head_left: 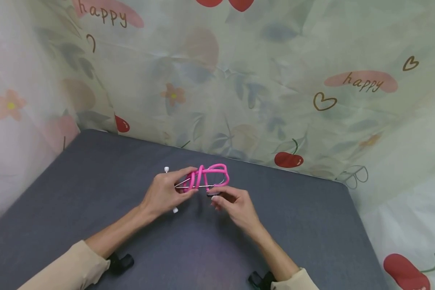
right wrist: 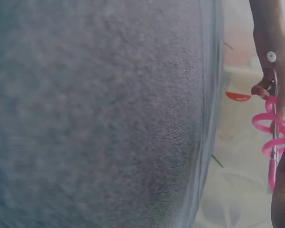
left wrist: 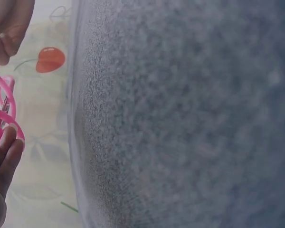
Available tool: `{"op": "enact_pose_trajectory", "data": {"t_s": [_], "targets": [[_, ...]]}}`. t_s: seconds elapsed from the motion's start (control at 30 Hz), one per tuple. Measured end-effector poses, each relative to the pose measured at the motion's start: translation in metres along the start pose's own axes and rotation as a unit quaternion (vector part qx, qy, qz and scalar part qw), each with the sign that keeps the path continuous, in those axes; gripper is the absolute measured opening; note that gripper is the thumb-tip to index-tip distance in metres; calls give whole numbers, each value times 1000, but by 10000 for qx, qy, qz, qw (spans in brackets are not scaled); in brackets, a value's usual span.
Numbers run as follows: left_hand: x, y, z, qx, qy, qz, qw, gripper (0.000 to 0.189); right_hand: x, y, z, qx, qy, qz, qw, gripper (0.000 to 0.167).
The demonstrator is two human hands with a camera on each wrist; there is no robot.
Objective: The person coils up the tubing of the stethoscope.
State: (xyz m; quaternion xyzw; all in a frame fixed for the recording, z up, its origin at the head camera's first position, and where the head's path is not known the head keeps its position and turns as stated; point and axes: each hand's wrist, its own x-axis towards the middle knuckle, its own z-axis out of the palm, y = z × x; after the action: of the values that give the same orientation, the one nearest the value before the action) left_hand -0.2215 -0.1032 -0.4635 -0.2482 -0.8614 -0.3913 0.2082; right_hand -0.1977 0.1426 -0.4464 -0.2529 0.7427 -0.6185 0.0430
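Note:
Bright pink tubing [head_left: 221, 166] loops and winds around a thin metal wire frame [head_left: 202, 186] above the table. My left hand [head_left: 166, 189] grips its left end between thumb and fingers. White caps [head_left: 166, 169] on the metal stick out above and below that hand. In the right wrist view, pink coils [right wrist: 262, 122] circle the metal, which has a white cap [right wrist: 271, 57] at its end. My right hand [head_left: 235, 203] pinches a small dark-edged piece [head_left: 213, 194] just below the tubing's right part; I cannot tell what it is.
A dark grey padded table [head_left: 105, 169] lies below both hands. Behind it and at its sides hangs a pale curtain [head_left: 210, 80] printed with cherries, leaves and hearts. Black straps with mounts [head_left: 121, 264] sit at both wrists, by the beige sleeves [head_left: 70, 268].

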Motion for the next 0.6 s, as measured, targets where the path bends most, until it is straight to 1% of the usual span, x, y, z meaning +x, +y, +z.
{"op": "enact_pose_trajectory", "data": {"t_s": [0.07,0.2,0.27,0.47,0.53,0.6], "targets": [[0,0,0,-1,-2,23,10000,61,0,-8,0,-61,107,-71,9999,21],[-1,-1,-1,5,61,21,10000,62,1,-18,0,118,137,-254,9995,23],[-1,-1,-1,0,55,34,10000,61,1,-14,-1,157,275,-255,9992,24],[-2,4,-2,-22,-8,101,9999,59,3,3,-3,37,898,-138,9959,20],[-2,5,-2,-9,12,107,9999,59,3,3,-3,-44,1057,-189,9942,18],[-2,6,-2,-26,21,119,9999,59,4,-2,-2,-212,1250,-348,9913,17]]}}
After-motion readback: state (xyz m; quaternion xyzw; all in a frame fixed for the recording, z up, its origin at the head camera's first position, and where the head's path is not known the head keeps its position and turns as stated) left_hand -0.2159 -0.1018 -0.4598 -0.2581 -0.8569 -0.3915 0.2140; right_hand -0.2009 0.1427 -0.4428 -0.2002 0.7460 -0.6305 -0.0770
